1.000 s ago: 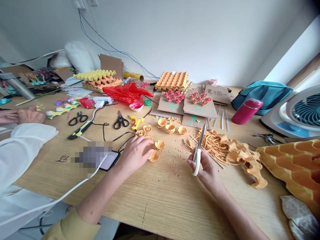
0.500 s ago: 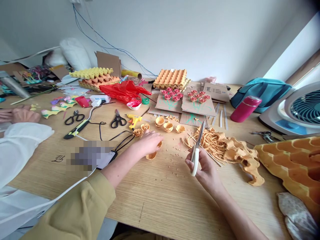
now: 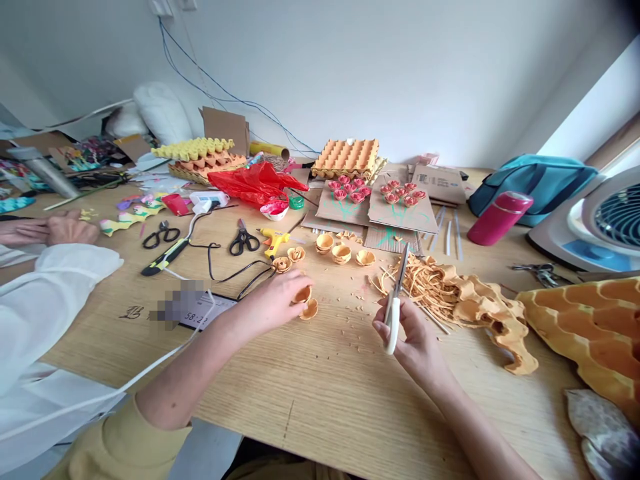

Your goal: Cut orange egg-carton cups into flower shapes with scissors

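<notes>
My left hand (image 3: 280, 299) has its thumb and fingers closed on an orange egg-carton cup (image 3: 302, 294), just above the table. A second cup (image 3: 309, 309) sits right beside it. In my right hand (image 3: 411, 333) is a pair of white-handled scissors (image 3: 398, 293), blades pointing up and looking closed. Two rolled carton roses (image 3: 283, 265) lie beyond my left hand. Farther back stand more cut cups (image 3: 341, 253). A heap of trimmed carton strips (image 3: 425, 283) lies past my right hand, joined by a cut carton piece (image 3: 485, 307).
A yellow glue gun (image 3: 274, 241), black scissors (image 3: 243, 239) and a utility knife (image 3: 165, 259) lie to the left, near cables. Cardboard with red flowers (image 3: 400, 207) is at the back. An egg tray (image 3: 585, 320) and pink bottle (image 3: 500, 219) stand right. A co-worker's hands (image 3: 70, 228) are far left.
My left hand has drawn back a little toward the left with the cup in its fingers. My right hand stays in place with the scissors. The view has shifted slightly.
</notes>
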Motion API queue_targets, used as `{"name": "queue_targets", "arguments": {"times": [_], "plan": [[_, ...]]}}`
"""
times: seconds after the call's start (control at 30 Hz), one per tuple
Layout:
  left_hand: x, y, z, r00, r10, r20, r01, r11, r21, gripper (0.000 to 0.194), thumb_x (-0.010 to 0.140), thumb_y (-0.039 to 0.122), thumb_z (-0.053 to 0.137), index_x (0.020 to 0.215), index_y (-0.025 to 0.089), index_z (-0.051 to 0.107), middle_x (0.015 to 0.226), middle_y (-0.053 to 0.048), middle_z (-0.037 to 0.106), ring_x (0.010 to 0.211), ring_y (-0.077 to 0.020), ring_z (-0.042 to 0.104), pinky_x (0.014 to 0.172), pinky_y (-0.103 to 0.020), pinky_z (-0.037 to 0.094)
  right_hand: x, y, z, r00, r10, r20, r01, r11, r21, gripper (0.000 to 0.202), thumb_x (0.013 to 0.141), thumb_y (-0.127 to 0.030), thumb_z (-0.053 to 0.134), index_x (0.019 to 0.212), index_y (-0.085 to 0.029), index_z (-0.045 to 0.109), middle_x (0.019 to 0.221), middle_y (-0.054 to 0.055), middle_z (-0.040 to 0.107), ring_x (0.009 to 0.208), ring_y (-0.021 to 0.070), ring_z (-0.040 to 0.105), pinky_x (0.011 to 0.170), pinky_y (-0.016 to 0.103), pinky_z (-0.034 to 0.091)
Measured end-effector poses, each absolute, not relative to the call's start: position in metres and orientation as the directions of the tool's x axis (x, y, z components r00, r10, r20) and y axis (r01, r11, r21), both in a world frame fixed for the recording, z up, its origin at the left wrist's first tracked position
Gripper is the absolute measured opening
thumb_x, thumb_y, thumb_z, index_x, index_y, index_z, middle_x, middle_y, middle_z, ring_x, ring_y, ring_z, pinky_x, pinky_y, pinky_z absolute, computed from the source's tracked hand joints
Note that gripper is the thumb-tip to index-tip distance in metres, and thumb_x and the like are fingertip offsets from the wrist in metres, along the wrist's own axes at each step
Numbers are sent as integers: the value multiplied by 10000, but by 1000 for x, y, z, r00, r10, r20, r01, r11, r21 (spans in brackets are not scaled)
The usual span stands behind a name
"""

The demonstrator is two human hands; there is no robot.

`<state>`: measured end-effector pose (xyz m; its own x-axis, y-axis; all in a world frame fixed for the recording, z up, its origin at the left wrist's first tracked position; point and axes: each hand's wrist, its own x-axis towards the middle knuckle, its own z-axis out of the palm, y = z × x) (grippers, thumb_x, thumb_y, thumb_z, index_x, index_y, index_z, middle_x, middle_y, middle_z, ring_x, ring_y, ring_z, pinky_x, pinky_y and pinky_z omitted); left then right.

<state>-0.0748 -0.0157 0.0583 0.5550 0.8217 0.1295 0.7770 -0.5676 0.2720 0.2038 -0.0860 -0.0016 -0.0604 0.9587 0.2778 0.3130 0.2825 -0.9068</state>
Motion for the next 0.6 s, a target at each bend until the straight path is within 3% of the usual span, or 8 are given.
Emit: {"name": "queue_targets", "arguments": {"times": [0.3, 0.6], "plan": [[-58, -36, 48, 523, 852, -21, 842, -513, 164, 293, 862, 131, 594, 1143, 201, 635, 1142, -83, 658, 907, -232, 693, 757, -326, 524, 204, -86, -6, -96, 961, 260, 275, 277, -921, 250, 913, -387, 655, 1081, -247, 534, 861, 10, 601, 793, 193, 573, 747, 332, 471], [-61, -37, 35, 540, 842, -7, 804, -513, 302, 394, 837, 169, 663, 1219, 241, 600, 1180, -69, 640, 991, -232, 688, 856, -327, 524, 204, -86, -5, -113, 957, 269, 306, 291, -906, 201, 913, -337, 646, 1053, -247, 535, 842, 8, 616, 777, 192, 569, 754, 344, 468]]}}
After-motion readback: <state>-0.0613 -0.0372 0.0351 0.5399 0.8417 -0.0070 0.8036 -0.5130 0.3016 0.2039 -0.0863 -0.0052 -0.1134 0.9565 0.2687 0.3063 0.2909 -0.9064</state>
